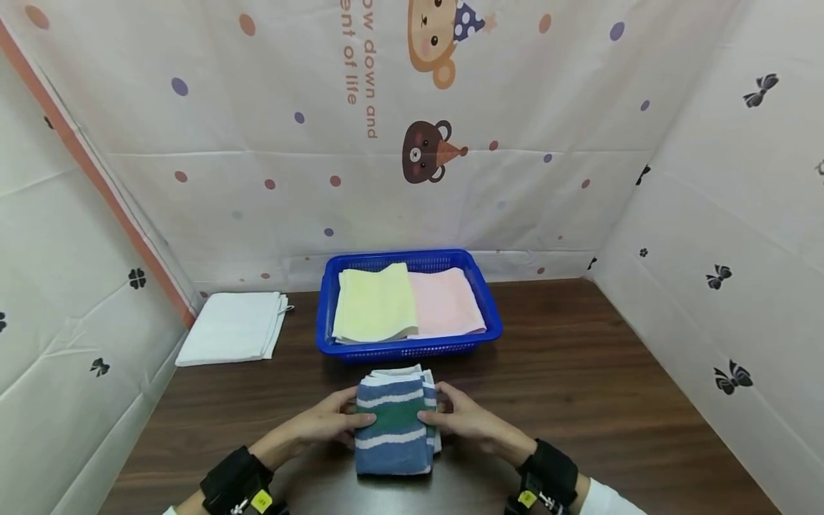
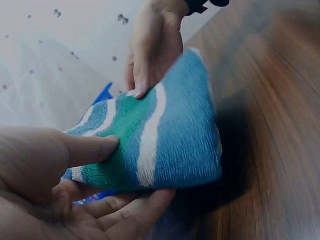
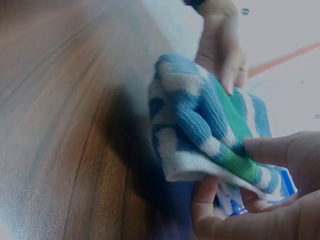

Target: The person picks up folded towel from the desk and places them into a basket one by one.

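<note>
A folded towel (image 1: 393,436) with blue, green and white stripes is held up over the table in front of the basket. My left hand (image 1: 331,418) grips its left edge, thumb on top and fingers underneath. On the opposite edge my right hand (image 1: 466,418) pinches it the same way. In the left wrist view the towel (image 2: 180,125) looks smooth and flat on top, with its shadow on the wood beside it. Several folded layers of the towel (image 3: 195,115) bulge at its side in the right wrist view.
Behind the towel stands a blue plastic basket (image 1: 412,350) with a folded yellow towel (image 1: 376,304) and a folded pink towel (image 1: 447,304) side by side. A white folded cloth (image 1: 232,329) lies at the back left of the brown wooden table (image 1: 579,372). Printed white curtains (image 1: 257,214) enclose the table.
</note>
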A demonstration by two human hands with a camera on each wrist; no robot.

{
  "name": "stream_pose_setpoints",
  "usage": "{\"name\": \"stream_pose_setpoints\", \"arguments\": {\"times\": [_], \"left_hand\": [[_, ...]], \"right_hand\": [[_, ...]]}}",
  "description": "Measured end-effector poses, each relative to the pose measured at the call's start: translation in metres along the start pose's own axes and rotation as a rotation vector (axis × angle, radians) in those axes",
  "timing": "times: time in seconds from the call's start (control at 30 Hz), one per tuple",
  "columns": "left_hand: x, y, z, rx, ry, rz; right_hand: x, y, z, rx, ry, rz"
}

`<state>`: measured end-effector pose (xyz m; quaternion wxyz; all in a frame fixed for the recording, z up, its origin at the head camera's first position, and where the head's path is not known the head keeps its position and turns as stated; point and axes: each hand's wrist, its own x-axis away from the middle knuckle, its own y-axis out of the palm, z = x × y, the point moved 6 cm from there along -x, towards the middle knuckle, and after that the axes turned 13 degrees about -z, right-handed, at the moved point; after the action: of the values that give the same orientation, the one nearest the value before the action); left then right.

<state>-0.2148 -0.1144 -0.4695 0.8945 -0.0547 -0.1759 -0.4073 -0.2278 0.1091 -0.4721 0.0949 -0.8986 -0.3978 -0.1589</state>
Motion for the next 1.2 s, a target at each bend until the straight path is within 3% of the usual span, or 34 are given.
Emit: {"name": "stream_pose_setpoints", "arguments": {"times": [0.23, 0.37, 0.53, 0.63, 0.73, 0.8, 0.87, 1.03, 1.2], "left_hand": [[-0.002, 0.014, 0.013, 0.038, -0.024, 0.033], [0.003, 0.015, 0.037, 0.062, 0.048, 0.009], [-0.003, 0.002, 0.072, 0.036, 0.124, 0.022], [-0.020, -0.016, 0.099, 0.019, 0.135, 0.085], [-0.049, -0.047, 0.129, -0.002, 0.112, 0.156], [-0.070, -0.071, 0.144, -0.013, 0.072, 0.196], [-0.092, -0.091, 0.155, -0.033, 0.031, 0.217], [-0.134, -0.110, 0.161, -0.049, -0.101, 0.214], [-0.152, -0.122, 0.155, -0.013, -0.205, 0.277]], "right_hand": [[0.016, -0.009, -0.013, -0.051, -0.019, 0.029], [0.029, -0.022, -0.039, -0.020, -0.087, 0.056], [0.038, -0.051, -0.081, 0.103, -0.147, 0.108], [0.031, -0.077, -0.107, 0.200, -0.142, 0.194], [0.013, -0.110, -0.133, 0.254, -0.073, 0.249], [-0.003, -0.133, -0.144, 0.252, -0.030, 0.257], [-0.018, -0.153, -0.147, 0.179, 0.016, 0.259], [-0.038, -0.185, -0.126, 0.043, 0.115, 0.300], [-0.053, -0.195, -0.116, 0.055, 0.148, 0.313]]}}
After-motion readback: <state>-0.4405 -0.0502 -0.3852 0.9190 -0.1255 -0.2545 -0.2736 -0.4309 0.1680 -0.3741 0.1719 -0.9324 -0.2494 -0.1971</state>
